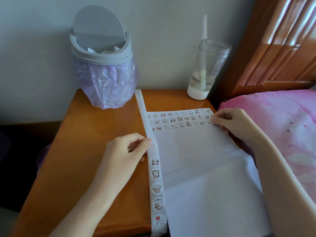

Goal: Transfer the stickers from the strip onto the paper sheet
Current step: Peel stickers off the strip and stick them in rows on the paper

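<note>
A white paper sheet (196,151) lies on the wooden table, with several rows of small cartoon stickers (179,119) across its far end. Along its left edge runs a long white backing strip (156,185); several round stickers remain on its near part, and its far part is bare. My left hand (126,151) pinches the strip's left edge just above the first remaining sticker. My right hand (229,122) rests at the sheet's right edge, its fingertips on a round sticker (210,121) at the end of the third row.
A grey swing-lid bin (100,53) with a purple bag stands at the table's back left. A clear bottle (205,71) with a straw stands at the back right. A pink pillow (282,125) and a wooden headboard (277,45) lie to the right. The table's left edge (56,146) drops away.
</note>
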Tool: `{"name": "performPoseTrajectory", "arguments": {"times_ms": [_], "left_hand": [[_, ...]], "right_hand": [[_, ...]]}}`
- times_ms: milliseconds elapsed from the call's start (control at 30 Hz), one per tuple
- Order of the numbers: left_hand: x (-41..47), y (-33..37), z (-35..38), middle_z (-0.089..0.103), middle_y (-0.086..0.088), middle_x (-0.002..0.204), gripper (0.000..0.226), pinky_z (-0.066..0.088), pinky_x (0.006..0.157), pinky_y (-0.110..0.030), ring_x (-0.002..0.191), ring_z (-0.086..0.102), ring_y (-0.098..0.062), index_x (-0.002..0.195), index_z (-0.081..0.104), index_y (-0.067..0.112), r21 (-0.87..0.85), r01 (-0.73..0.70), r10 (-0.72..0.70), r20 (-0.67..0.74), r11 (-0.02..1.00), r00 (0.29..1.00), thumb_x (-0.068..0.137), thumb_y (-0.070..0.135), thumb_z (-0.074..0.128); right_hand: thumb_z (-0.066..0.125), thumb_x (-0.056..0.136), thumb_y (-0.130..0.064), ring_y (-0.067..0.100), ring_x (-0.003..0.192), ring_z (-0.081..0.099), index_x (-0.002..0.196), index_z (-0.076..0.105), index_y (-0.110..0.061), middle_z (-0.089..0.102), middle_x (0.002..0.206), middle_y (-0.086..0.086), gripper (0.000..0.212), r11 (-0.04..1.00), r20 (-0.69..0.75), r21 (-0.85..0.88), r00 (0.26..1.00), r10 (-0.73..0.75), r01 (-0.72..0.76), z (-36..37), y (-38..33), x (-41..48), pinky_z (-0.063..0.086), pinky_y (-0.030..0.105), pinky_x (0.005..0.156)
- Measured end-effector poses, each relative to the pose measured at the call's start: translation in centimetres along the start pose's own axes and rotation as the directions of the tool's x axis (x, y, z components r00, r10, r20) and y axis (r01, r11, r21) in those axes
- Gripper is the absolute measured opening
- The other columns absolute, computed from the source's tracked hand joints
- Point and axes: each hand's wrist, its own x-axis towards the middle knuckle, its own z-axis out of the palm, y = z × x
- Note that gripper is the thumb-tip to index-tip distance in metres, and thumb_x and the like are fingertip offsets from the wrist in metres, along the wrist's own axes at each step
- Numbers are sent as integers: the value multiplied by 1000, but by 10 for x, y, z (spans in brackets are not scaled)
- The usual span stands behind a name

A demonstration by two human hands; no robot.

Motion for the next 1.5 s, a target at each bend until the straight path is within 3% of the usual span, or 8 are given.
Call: {"name": "performPoseTrajectory", "arguments": {"times_ms": [400, 567, 700, 1000, 1100, 1233, 1333, 1500], "left_hand": [[-1, 1, 0, 71, 17, 80, 15, 46, 54, -5, 69, 66, 5, 83, 71, 22, 23, -1, 1, 2, 1000, 1000, 90, 28, 58], [-1, -1, 0, 72, 17, 82, 16, 46, 54, -5, 70, 66, 4, 85, 71, 22, 37, -7, 6, 8, 999, 1000, 90, 29, 58], [-1, -2, 0, 72, 17, 81, 16, 46, 54, -6, 68, 66, 3, 83, 71, 23, 48, -16, 15, 1, 999, 1000, 90, 29, 58], [1, -5, 1, 72, 18, 81, 16, 56, 62, -17, 70, 67, 0, 80, 69, 27, 99, -40, 39, 12, 994, 999, 89, 34, 57], [0, -5, 1, 72, 18, 79, 17, 54, 60, -14, 69, 67, 1, 78, 68, 27, 108, -48, 48, 5, 993, 999, 89, 33, 58], [0, -4, 2, 71, 21, 82, 17, 49, 58, -8, 74, 65, 8, 79, 68, 26, 136, -67, 66, 10, 988, 998, 89, 33, 57], [1, -4, 2, 71, 19, 79, 17, 49, 58, -8, 72, 65, 6, 77, 68, 26, 126, -65, 66, 1, 990, 998, 89, 33, 57], [0, -5, 2, 72, 18, 78, 17, 54, 59, -14, 70, 66, 3, 77, 68, 27, 111, -52, 53, -5, 992, 999, 89, 32, 57]], "right_hand": [[66, 86, -11, -1, 37, 45, 78, 66, -15, 58, 61, -3, 10, 999, -7, -51, 1000, -18, 18, 1, -1, 1, 40, 11, 44], [67, 85, -12, 1, 36, 44, 77, 66, -17, 58, 61, -5, 10, 998, -18, -65, 1000, -25, 24, 3, 0, 1, 39, 22, 51], [70, 83, -15, -2, 43, 49, 73, 66, -24, 61, 66, -4, 14, 995, -35, -91, 999, -35, 32, 4, 2, 2, 37, 9, 47], [75, 79, -21, 9, 63, 53, 77, 68, -20, 63, 73, -2, 7, 994, -92, -107, 996, -21, 11, 7, 2, -1, 36, 18, 55], [75, 79, -20, 12, 69, 55, 82, 69, -17, 62, 73, -2, 8, 991, -126, -136, 991, -35, 17, 8, 3, 0, 37, 17, 58], [76, 79, -20, 16, 70, 55, 96, 60, -21, 62, 74, 4, 24, 989, -146, -147, 989, -37, 16, 7, 3, 2, 39, 21, 60], [70, 83, -16, 21, 74, 54, 96, 62, -17, 62, 75, 5, 16, 985, -174, -174, 983, -50, 19, 8, 5, 3, 38, 19, 60], [75, 79, -28, 11, 65, 49, 88, 63, -16, 58, 76, 3, 19, 983, -170, -185, 984, -44, 12, 12, 2, 2, 37, 17, 58]]}}
